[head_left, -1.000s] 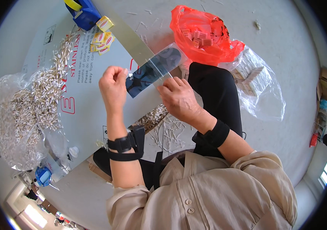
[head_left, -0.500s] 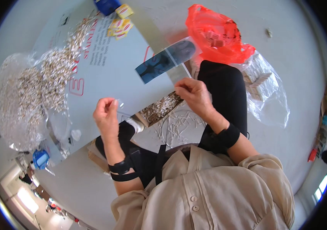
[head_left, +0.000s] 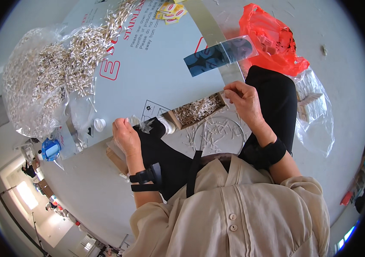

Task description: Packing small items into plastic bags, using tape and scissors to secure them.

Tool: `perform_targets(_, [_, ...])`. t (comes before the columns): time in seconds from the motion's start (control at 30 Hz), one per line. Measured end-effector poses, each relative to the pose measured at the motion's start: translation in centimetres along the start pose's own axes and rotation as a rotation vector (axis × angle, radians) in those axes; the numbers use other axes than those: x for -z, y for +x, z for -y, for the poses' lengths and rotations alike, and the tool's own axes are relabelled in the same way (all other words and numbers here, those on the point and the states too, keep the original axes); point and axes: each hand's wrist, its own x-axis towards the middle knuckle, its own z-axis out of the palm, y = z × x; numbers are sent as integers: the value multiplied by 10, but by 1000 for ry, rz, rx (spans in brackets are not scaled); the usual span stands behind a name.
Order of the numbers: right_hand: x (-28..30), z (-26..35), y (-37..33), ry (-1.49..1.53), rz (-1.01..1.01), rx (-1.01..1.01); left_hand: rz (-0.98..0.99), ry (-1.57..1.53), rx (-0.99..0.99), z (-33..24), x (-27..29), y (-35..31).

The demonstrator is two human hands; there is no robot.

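My left hand point(head_left: 127, 136), over the table's near edge, has its fingertips pinched on a small clear plastic bag point(head_left: 146, 125). The bag hangs crumpled beside my knee. At the far right end of a narrow cardboard box point(head_left: 186, 124), my right hand point(head_left: 246, 103) is closed in a pinch. Whatever lies between those fingertips is too small to make out. Loose cotton swabs point(head_left: 197, 109) fill the box. A dark blue translucent film strip point(head_left: 210, 59) lies beyond it, across the table edge.
Cotton swabs point(head_left: 82, 55) spill from a large clear bag point(head_left: 19, 85) on the left of the table point(head_left: 152, 73). Yellow packets point(head_left: 173, 13) lie at the back. On the right are a red plastic bag point(head_left: 272, 38) and a clear bag of white bundles point(head_left: 313, 107). Swabs litter the floor below the box.
The view has shifted, so the table and box sit further right in it. My left hand has come lower and nearer my knee with the clear bag. My right hand stays by the box's end.
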Motion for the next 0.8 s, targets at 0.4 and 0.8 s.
perform_targets(0.4, [2, -7, 2, -21, -1, 45, 416, -193, -21, 3, 9, 0])
perform_targets(0.8, [25, 6, 28, -63, -98, 81, 431, -210, -273, -91, -2, 63])
